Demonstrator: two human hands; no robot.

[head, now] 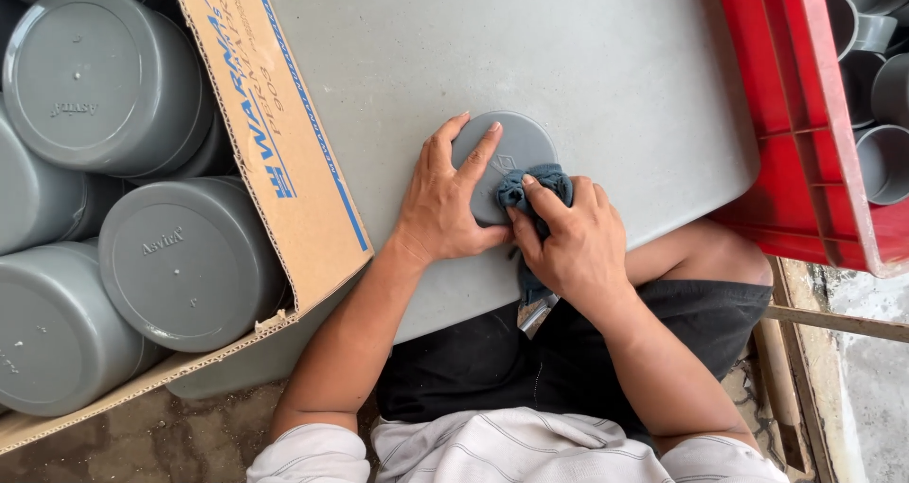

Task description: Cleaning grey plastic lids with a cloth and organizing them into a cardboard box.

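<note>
Grey cap [516,147] flat on table [615,76]; our left hand [445,204] spread on it, right hand [568,246] just right, gripping blue cloth [540,185].

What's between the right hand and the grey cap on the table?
A dark blue cloth, pressed by the right hand onto the grey cap, in the head view.

A cardboard box [284,161] of grey caps [185,260] sits left; a red crate [805,161] of fittings [885,161] right.
</note>
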